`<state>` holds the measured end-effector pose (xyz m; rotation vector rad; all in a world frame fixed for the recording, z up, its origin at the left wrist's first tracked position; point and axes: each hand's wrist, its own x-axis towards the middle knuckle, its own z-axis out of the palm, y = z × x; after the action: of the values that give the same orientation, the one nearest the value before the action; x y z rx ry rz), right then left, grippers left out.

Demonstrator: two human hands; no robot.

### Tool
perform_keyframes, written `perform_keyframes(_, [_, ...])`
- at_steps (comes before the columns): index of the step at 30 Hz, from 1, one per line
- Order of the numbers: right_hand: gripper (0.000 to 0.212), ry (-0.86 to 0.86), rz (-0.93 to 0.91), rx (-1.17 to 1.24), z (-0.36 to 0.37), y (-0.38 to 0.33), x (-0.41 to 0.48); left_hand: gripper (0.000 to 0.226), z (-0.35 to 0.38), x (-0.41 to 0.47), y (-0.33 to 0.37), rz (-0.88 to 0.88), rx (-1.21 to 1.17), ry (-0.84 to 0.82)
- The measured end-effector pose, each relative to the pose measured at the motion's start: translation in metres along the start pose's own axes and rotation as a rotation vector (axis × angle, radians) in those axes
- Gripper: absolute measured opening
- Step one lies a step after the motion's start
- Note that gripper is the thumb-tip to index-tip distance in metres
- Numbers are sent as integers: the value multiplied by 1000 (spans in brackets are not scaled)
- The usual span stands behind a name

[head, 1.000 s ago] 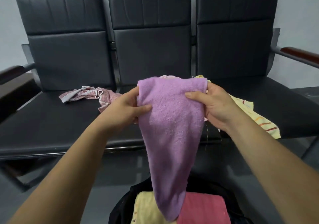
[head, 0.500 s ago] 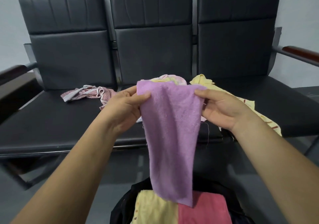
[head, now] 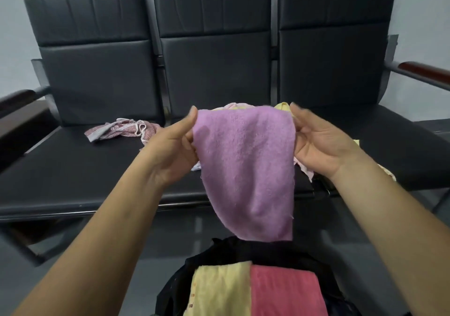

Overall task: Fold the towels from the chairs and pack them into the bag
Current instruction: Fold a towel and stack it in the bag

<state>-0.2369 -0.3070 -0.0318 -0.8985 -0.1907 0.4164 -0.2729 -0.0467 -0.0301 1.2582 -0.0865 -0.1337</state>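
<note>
We have pulled the towel (head: pixel 246 169) wider and higher. Our left hand (head: pixel 175 142) and right hand (head: pixel 319 142) each pinch a top corner, and its hem now hangs clear above the near bag (head: pixel 219 250). It looks ready to fold.

The towel (head: pixel 246 169) hangs over the bag (head: pixel 233 251), in front of the chairs (head: pixel 214 72).

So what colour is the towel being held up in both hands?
The towel is plain lilac purple, no pattern; the head view shows it clearly.
</note>
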Motion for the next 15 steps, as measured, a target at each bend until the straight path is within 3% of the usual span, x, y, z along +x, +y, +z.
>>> perform_keyframes(3, [18,45,-74,-244,-2,5,2,31,-5,3,-6,70,29,24])
perform_keyframes(6, [19,158,-116,-537,-10,9,5,14,-8,1,-9,216,558,205])
perform_keyframes(8, [19,210,-125,-633,-10,10,5,12,-9,1,-11,270,764,258])
perform_keyframes(12, [21,239,-108,-632,-6,13,6,22,0,0,-7,123,606,305])
perform_keyframes(15, [30,208,-12,-316,-2,14,4,37,6,-4,0,-58,201,190])
